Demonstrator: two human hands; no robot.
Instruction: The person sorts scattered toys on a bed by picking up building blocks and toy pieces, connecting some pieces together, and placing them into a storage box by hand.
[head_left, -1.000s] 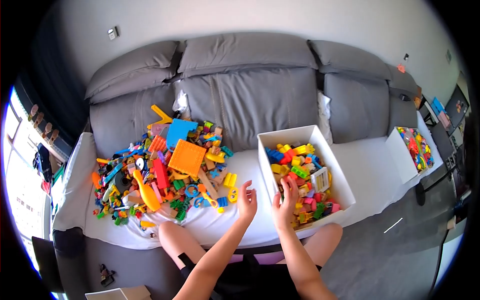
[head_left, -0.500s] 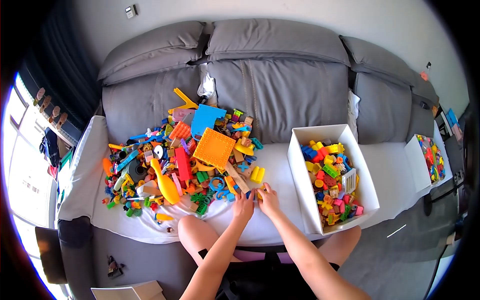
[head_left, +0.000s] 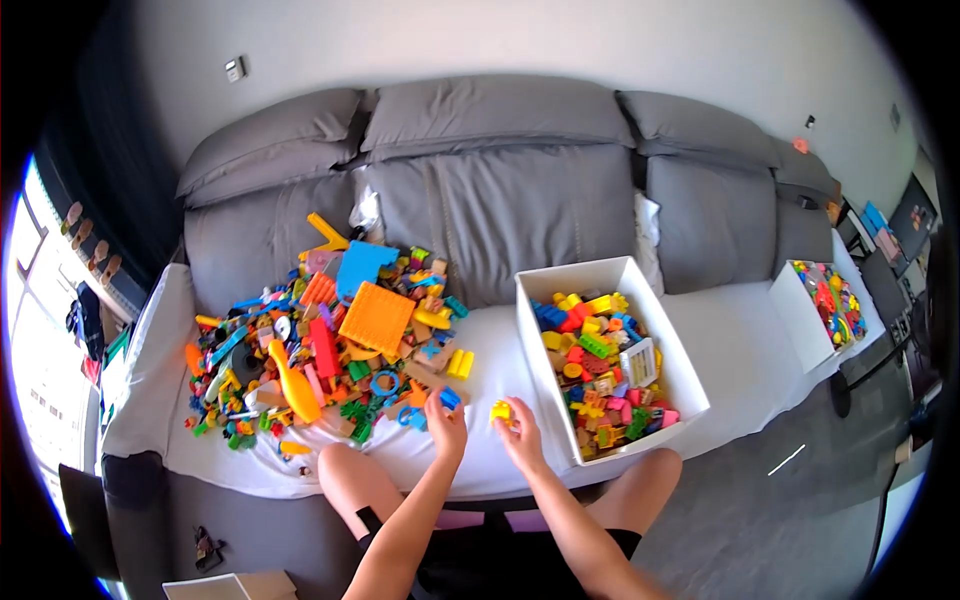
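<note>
In my left hand [head_left: 446, 424] is a small blue toy block [head_left: 450, 399], gripped at the fingertips by the right edge of the toy pile. My right hand [head_left: 519, 436] pinches a small yellow toy piece [head_left: 500, 410] above the white sheet, left of the large white box [head_left: 688, 402]. The mixed toy pile [head_left: 325, 340] holds an orange square plate [head_left: 377, 317], a blue flat piece [head_left: 364, 268], a red block [head_left: 323, 347] and a yellow bowling pin [head_left: 293, 382]. A yellow block [head_left: 461, 364] lies just right of the pile, beyond my left hand.
Colourful blocks and a white window-like frame [head_left: 638, 362] fill part of the large box. A smaller white box [head_left: 800, 318] of toys stands far right on the sofa [head_left: 500, 220]. A light-coloured box [head_left: 230, 586] is at the bottom left.
My hands have moved apart and lifted a little, the blue block now in the left and the yellow piece in the right. The view has turned right, so the scene shifts left.
</note>
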